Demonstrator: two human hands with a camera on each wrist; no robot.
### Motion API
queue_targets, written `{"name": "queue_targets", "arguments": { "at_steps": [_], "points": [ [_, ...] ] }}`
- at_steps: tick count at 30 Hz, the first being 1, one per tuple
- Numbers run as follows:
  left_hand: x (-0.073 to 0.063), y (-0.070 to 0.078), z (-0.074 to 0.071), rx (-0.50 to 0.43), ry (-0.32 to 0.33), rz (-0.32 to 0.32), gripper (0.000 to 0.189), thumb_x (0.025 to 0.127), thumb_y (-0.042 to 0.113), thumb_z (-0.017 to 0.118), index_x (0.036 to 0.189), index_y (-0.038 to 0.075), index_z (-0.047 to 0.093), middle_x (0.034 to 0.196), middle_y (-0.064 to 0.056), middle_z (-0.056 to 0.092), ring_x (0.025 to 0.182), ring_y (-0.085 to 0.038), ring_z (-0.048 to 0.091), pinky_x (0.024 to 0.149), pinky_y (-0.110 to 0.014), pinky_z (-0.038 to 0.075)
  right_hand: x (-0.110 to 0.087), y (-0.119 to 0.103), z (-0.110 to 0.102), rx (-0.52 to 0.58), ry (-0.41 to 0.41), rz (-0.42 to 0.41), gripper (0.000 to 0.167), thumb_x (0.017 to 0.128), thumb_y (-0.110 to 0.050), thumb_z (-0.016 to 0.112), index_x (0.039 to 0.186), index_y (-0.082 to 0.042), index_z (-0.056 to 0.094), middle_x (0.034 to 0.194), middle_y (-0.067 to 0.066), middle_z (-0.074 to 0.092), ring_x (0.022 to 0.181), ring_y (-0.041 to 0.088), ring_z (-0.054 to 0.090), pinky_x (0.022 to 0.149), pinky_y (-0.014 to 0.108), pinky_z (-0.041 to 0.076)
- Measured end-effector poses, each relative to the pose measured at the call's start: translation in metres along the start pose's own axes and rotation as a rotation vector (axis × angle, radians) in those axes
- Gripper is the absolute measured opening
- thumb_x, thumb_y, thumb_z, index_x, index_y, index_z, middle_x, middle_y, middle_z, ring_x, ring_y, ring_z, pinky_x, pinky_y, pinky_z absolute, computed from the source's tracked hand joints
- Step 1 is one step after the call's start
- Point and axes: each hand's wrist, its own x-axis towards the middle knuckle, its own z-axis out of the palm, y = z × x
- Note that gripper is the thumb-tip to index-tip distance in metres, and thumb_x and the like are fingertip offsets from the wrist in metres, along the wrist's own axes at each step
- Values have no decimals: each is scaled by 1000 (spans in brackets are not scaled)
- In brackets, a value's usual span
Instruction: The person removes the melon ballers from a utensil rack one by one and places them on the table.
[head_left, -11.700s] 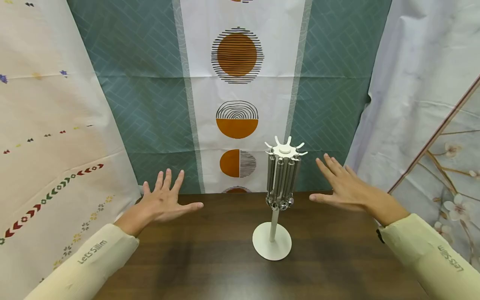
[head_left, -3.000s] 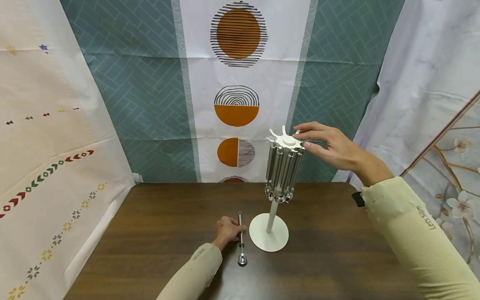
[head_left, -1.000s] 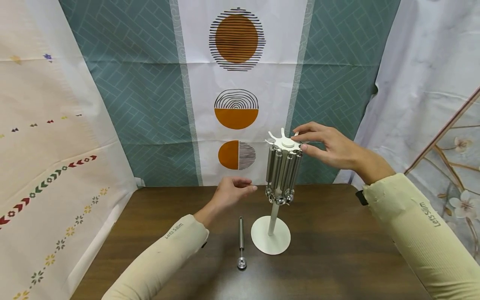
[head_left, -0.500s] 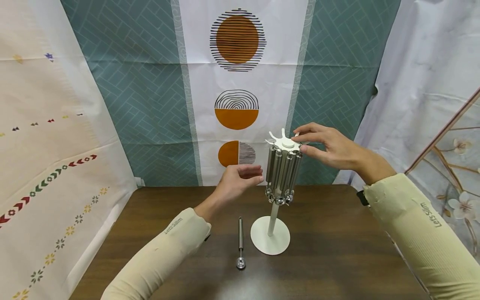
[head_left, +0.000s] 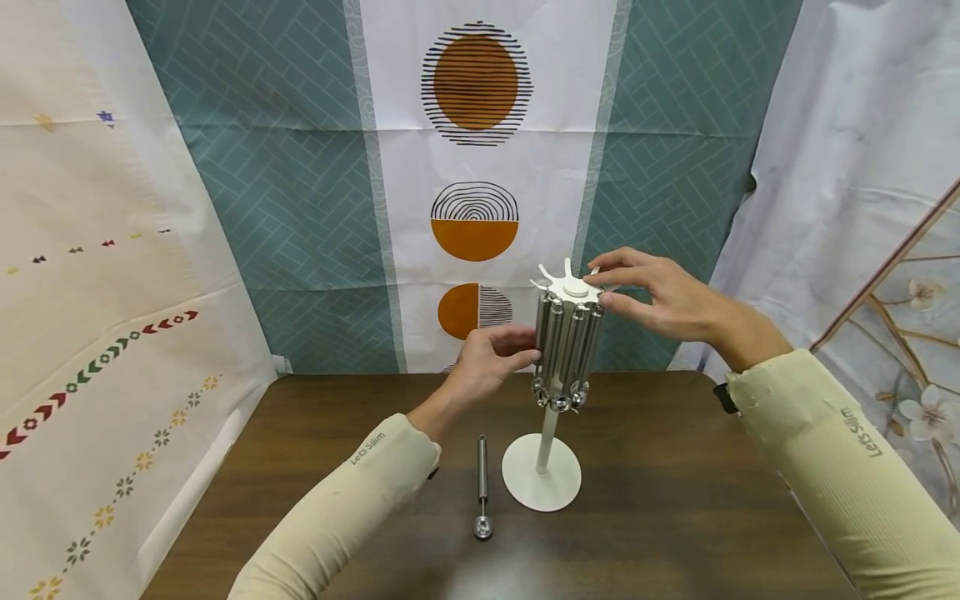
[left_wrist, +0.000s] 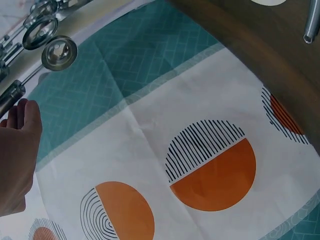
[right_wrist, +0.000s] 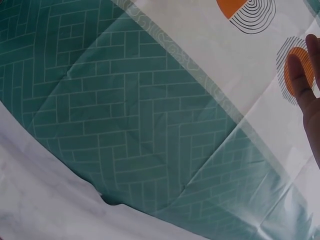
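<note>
A white utensil stand (head_left: 542, 492) stands upright on the table, with several metal tools hanging from its hooked top disc. These tools have tube handles, thin necks and small round heads (left_wrist: 59, 53). My right hand (head_left: 660, 296) holds the edge of the disc, thumb in front and fingers over the hooks. At the left of the hanging handles is my left hand (head_left: 491, 358), thumb and fingers apart, their tips at the nearest handle; a firm grip does not show. One like small round-headed scoop (head_left: 482, 492) lies on the table, left of the base.
The brown wooden table (head_left: 337, 467) runs up to a patterned cloth backdrop (head_left: 300, 208). Floral and embroidered cloths (head_left: 112, 350) hang at both sides. Behind the hanging tools the cloth is close to my hands.
Since laying the scoop down, my left hand has left it on the table, risen, and moved right to the hanging tools. My right hand stays at the top of the stand.
</note>
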Motion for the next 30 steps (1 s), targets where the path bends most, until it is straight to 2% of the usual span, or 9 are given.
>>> {"name": "queue_targets", "arguments": {
  "at_steps": [8,14,22,30],
  "points": [
    [0,0,2,39,16,40,25,87,-2,74,112,-4,71,106,-15,73,92,-22,70,81,-29,57,1,-1,0,-4,-2,14,33,101,-21,59,129,-5,67,134,13,56,122,34,53,94,57,43],
    [-2,0,-1,83,31,65,22,88,-1,74,110,-3,72,104,-14,74,92,-22,70,80,-28,56,0,-1,-1,-19,-10,13,34,101,-22,59,128,-3,67,133,14,56,121,35,53,94,58,44],
    [-6,6,-5,87,60,58,25,88,-1,74,112,-4,71,105,-15,73,93,-22,70,81,-27,56,-1,-1,-1,-22,-9,12,34,100,-22,60,127,-4,68,133,17,56,120,35,53,94,58,44],
    [-9,12,-13,80,93,44,25,88,1,74,113,-3,71,105,-13,73,93,-22,69,83,-29,56,0,-1,-1,-29,-13,21,34,100,-23,60,127,-3,68,134,14,56,121,35,53,94,58,44]
  ]
}}
